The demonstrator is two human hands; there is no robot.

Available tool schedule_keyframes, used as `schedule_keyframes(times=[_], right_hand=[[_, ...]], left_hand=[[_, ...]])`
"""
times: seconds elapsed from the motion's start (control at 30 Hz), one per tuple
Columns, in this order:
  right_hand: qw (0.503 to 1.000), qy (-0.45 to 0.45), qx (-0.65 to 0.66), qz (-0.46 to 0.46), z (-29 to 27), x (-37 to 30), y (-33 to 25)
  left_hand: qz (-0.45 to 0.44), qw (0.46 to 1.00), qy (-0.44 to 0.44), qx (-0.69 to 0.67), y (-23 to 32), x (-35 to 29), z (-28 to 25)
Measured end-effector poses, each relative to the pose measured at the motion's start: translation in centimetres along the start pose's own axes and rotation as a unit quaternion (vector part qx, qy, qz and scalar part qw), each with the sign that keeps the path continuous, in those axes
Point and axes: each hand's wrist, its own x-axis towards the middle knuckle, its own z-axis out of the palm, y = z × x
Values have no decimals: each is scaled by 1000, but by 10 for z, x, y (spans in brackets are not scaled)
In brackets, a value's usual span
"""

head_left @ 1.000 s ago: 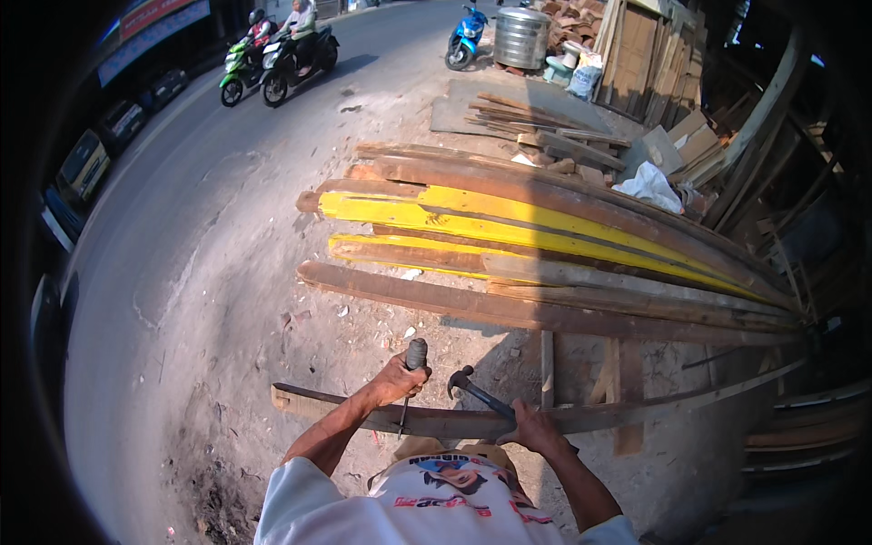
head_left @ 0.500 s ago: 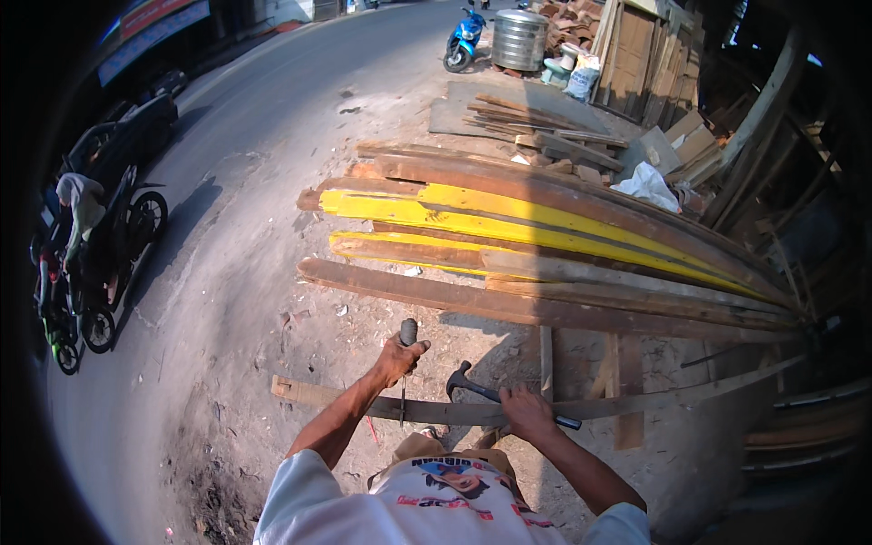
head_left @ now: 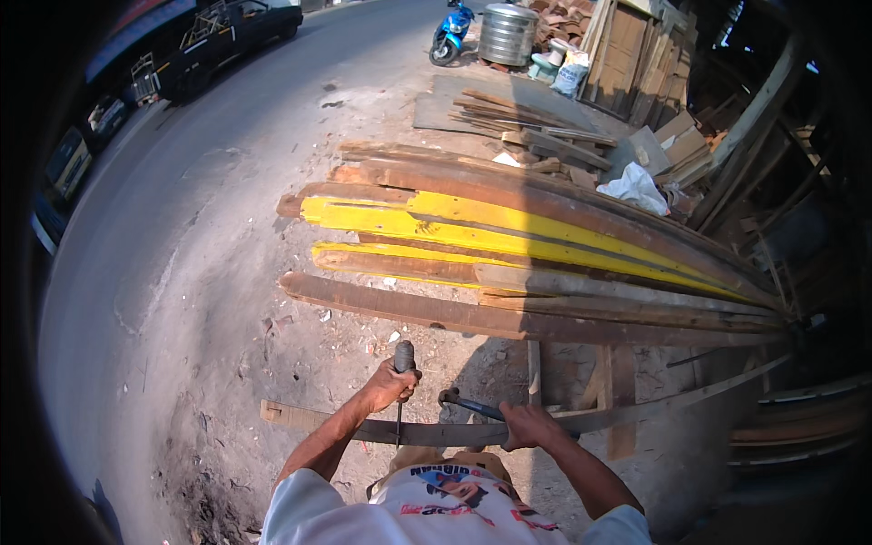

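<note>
My left hand [head_left: 391, 386] is closed around a tool with a thick dark handle [head_left: 404, 354]. Its thin metal shaft points down to a narrow plank [head_left: 300, 417] lying crosswise in front of me; whether it is a chisel or a screwdriver, I cannot tell. In my right hand [head_left: 530, 427], fingers wrapped round the handle, is a claw hammer [head_left: 472, 405] with a dark shaft. Its head lies to the left, just beyond the plank and apart from the left-hand tool. The right hand is over the plank, hiding part of it.
Beyond my hands lies a row of long brown and yellow beams [head_left: 381, 218]. Shorter boards [head_left: 509, 118] are piled farther back, near a steel tank [head_left: 507, 36] and a blue motorbike [head_left: 450, 34]. A road with a dark pickup [head_left: 227, 45] runs along the left.
The hammer has turned in my right hand, its head now lower and farther left. My left hand keeps the tool upright. Motorbikes on the left are gone; a dark pickup shows farther up the road.
</note>
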Motion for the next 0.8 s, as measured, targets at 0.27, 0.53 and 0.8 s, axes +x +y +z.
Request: schedule_keyframes(times=[0.27,0.53,0.8], right_hand=[[1000,2,3,-1,1,1,1],[999,21,-30,-35,3,3,8],[986,87,102,-100,14,7,17]], left_hand=[[62,995,-40,63,23,-40,9],[274,926,64,252,98,-15,126],[314,848,1,427,46,-48,127]])
